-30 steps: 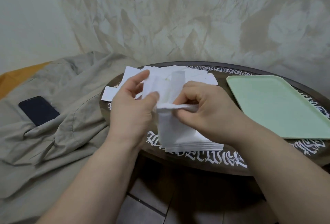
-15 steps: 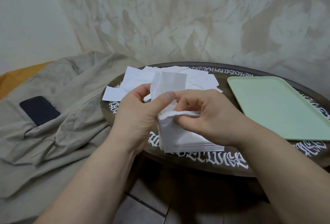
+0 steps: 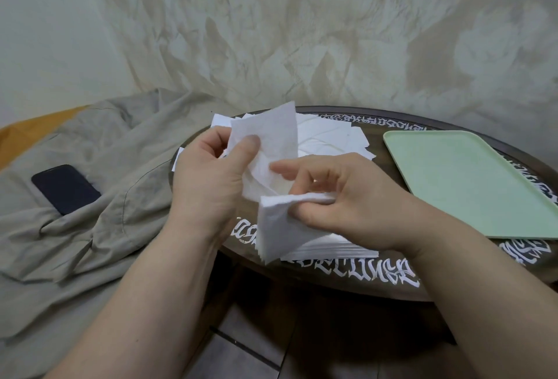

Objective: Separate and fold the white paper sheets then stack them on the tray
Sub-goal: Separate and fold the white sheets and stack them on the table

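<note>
My left hand (image 3: 211,179) pinches a single thin white sheet (image 3: 271,143) between thumb and fingers and holds it upright over the table. My right hand (image 3: 338,200) grips the top edge of a thick bundle of white sheets (image 3: 277,227), whose lower end rests on the table near its front edge. Its index finger reaches toward the lifted sheet. Behind my hands several loose white sheets (image 3: 329,137) lie spread flat. A pale green tray (image 3: 465,179) sits to the right with nothing on it.
The dark round table (image 3: 347,282) has white lettering along its rim. A rumpled beige cloth (image 3: 99,197) covers the surface to the left, with a dark phone (image 3: 65,188) lying on it. A textured wall stands close behind; tiled floor shows below.
My left hand has peeled one sheet away from the bundle and raised it up and leftward. My right hand still grips the bundle, with its index finger now stretched out.
</note>
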Tool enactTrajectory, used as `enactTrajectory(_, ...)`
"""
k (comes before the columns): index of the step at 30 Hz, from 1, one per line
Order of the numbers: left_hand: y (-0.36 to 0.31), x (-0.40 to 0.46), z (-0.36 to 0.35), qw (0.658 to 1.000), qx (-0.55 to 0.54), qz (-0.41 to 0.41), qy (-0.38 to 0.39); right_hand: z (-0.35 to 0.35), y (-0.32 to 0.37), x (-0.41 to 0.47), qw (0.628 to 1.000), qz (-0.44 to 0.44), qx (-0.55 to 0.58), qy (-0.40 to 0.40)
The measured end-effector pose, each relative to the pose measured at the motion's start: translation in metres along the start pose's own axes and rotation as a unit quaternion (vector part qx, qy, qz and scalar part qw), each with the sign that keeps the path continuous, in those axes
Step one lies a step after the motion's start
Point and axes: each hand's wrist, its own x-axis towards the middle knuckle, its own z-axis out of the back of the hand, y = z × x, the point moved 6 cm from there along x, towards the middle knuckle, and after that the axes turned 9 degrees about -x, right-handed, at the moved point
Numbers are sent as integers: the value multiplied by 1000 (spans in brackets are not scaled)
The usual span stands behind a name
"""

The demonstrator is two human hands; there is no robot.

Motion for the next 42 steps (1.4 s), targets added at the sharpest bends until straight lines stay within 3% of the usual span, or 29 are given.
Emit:
enactTrajectory(4, -17, -1, -2, 996, 20, -85, 16, 11, -3, -1, 995, -14, 88, -38)
enactTrajectory(11, -34, -5, 3, 962, 170, -212, 0, 32, -10, -2, 990, -11, 96, -100)
enactTrajectory(17, -26, -7, -3, 974, 154, -162, 40, 37, -5, -6, 989, -9, 118, -90)
enactTrajectory(21, -8, -16, -16, 965, 208, -76, 142, 37, -5, -6, 992, -13, 87, -90)
enactTrajectory(27, -6, -30, -28, 942, 228, -40, 241, 37, -12, -3, 994, -12, 44, -98)
enactTrajectory(33, -5, -31, -31, 907, 330, -70, 251, 35, -17, -2, 995, -29, 19, -93)
enactTrajectory(42, -4, -30, -27, 918, 311, -53, 239, 32, -21, -1, 995, -45, 3, -94)
